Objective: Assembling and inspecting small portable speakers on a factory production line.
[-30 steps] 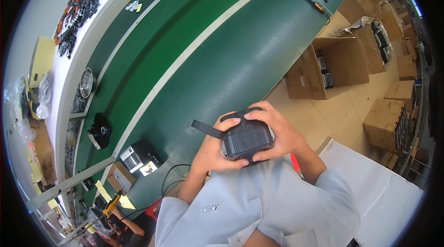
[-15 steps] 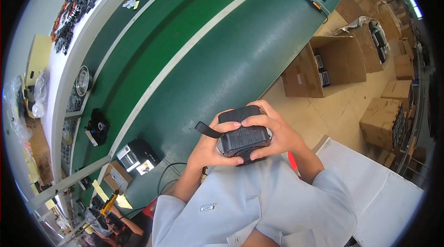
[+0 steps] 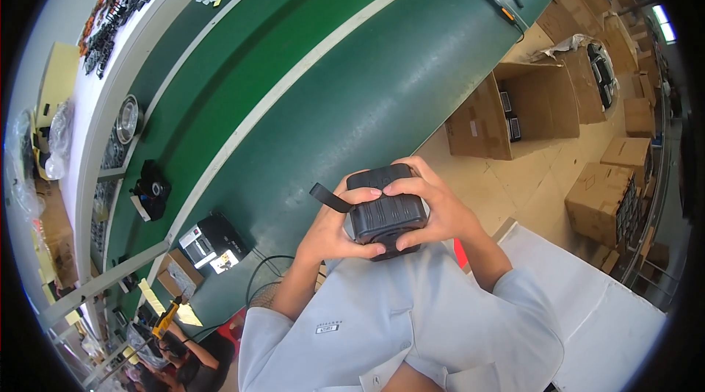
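Note:
A black ribbed box-shaped device (image 3: 387, 212) with a short black strap (image 3: 329, 197) sticking out to its left is held close to my chest. My left hand (image 3: 332, 227) grips its left side, fingers over the front. My right hand (image 3: 433, 208) wraps the right side, with fingertips across the top edge. Both hands hold it above the near edge of the long green workbench (image 3: 352, 91).
A black device (image 3: 152, 190) and a black-and-white unit (image 3: 209, 241) sit on the bench at left. Open cardboard boxes (image 3: 514, 109) stand on the floor at right, with a white sheet-covered surface (image 3: 587, 296) near my right elbow. Another person (image 3: 183, 359) sits at lower left.
The device has been turned slightly in my hands and my fingers have shifted over its top. It stays near my chest.

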The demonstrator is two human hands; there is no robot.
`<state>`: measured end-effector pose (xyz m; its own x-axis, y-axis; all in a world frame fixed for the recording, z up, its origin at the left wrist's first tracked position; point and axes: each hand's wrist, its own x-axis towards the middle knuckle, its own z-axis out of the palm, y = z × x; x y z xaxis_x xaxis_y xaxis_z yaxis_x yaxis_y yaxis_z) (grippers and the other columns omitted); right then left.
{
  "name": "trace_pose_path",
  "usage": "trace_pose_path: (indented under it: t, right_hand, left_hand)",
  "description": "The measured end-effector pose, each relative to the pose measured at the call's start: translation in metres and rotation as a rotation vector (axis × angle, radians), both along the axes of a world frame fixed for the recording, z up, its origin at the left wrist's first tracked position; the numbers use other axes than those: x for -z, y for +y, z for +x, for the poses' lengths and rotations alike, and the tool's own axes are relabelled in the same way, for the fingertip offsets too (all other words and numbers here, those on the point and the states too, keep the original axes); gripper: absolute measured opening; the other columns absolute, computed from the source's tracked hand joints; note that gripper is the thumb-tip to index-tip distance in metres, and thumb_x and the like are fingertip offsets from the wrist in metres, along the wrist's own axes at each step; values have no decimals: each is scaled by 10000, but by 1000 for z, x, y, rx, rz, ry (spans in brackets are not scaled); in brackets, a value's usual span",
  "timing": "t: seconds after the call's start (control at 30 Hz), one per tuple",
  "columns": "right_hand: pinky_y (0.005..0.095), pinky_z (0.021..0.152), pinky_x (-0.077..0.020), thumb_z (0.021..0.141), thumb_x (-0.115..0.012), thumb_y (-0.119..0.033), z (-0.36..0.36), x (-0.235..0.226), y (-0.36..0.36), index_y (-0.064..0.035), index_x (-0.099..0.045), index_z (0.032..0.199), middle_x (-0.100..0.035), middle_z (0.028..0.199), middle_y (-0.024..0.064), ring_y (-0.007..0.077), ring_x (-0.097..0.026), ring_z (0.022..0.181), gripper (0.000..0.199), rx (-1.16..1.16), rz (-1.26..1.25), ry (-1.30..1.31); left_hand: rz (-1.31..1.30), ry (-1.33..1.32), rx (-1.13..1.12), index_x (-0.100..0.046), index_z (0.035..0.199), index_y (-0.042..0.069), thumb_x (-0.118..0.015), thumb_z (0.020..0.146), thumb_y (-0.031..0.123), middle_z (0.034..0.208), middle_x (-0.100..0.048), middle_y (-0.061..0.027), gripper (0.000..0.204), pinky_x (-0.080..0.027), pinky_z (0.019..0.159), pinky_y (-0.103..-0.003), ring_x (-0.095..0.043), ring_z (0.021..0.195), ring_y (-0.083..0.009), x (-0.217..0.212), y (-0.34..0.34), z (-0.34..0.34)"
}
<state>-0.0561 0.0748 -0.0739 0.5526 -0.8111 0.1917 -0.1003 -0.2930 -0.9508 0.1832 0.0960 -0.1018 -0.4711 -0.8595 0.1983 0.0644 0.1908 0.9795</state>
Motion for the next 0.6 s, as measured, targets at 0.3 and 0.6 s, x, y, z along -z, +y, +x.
trace_pose_path:
  t: [0.3, 0.6]
  right_hand:
    - [480, 959, -470, 589, -932, -478, -4, 6, -10, -189, -577, 1304, -467, 1287, 177, 375, -513, 1167, 849, -3, 51, -15]
    - [468, 979, -458, 601, -927, -477, -4, 13, -18, -166, -543, 1354, -473, 1291, 170, 367, -503, 1188, 900, -1, 55, -40]
  left_hand:
    - [38, -38, -4, -516, 1328, 195, -931, 570, 249, 1343, -491, -208, 866, -456, 991, -499, -526, 1231, -404, 2, -10, -3]
    - [-1, -57, 33, -442, 1420, 183, -937, 580, 247, 1389, -459, -202, 977, -446, 1020, -488, -511, 1264, -385, 13, -11, -2]
